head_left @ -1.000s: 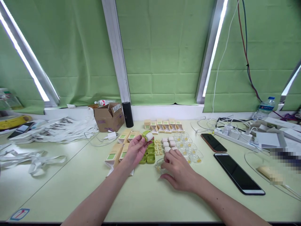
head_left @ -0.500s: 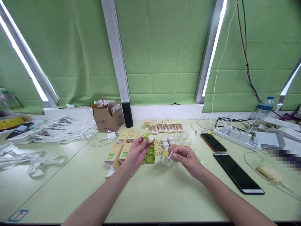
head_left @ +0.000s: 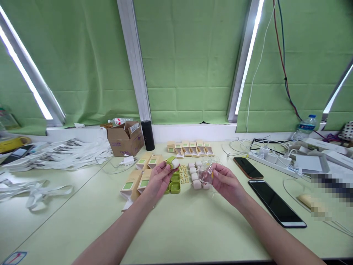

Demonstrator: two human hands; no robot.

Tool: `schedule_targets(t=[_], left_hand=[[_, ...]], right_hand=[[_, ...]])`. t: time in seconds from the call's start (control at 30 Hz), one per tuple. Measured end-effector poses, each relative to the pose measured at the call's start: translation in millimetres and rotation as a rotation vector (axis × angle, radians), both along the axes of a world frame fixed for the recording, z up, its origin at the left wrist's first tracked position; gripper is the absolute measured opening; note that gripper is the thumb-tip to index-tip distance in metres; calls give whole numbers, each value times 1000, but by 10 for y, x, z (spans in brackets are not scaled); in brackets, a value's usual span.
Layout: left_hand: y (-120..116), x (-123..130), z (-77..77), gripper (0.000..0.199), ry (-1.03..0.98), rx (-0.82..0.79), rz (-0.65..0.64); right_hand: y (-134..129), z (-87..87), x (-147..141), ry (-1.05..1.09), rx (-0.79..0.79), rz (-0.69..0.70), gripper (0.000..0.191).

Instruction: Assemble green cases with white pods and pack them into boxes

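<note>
Between the fingers of my left hand (head_left: 160, 179) is a small green case with a white rounded piece (head_left: 174, 163) in it. My right hand (head_left: 226, 180) pinches a clear plastic box (head_left: 205, 175), tilted, above several white rounded pieces (head_left: 196, 184) on the table. Under and beside my left hand stand green square cases (head_left: 175, 187), open at the top. Small yellow pieces (head_left: 184, 173) lie in rows between the cases and the white pieces. More clear plastic boxes are partly hidden behind my right hand.
Cardboard sleeves (head_left: 131, 184) stand left of the cases, more (head_left: 193, 149) at the back. A brown box (head_left: 125, 138) and black cylinder (head_left: 148, 135) are behind. Two phones (head_left: 275, 202) lie right, near a power strip (head_left: 271, 162) with cables. White straps (head_left: 41, 191) lie left.
My right hand has moved right and slightly up with the clear plastic box, which has turned, uncovering more white pieces. My left hand still holds the green case.
</note>
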State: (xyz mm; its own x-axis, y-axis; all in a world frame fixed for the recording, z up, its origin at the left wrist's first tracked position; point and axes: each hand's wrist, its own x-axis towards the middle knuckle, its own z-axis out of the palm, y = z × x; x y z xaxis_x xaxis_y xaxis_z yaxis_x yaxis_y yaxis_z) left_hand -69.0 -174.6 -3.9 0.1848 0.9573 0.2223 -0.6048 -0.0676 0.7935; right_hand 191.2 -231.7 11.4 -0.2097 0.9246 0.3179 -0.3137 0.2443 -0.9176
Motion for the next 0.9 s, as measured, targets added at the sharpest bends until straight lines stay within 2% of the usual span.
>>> schedule_targets(t=[0.1,0.2,0.27,0.33,0.5,0.6,0.9], left_hand=[[3,-8,-5,25,-12,-15,2],[6,-7,-13,24,-31,-26,6],[7,1,-16,26,-31,-25,1],[7,12,-13,28,-27,-24,3],[1,26,-1,27,-27,-26,4],[-3,20,-3,27,-30,-26,10],[-22,28,19,27,-19,-25,3]], right_hand=[[-85,46,189,-185,179,-126,33],[-254,69,439,-514,377,-341,22],[-382,42,607,-733,482,-512,20],[-493,-37,750,-886,572,-605,19],[-639,-380,936,-1215,669,-658,23],[-656,-543,961,-1325,679,-685,24],[-640,-655,986,-1388,646,-715,23]])
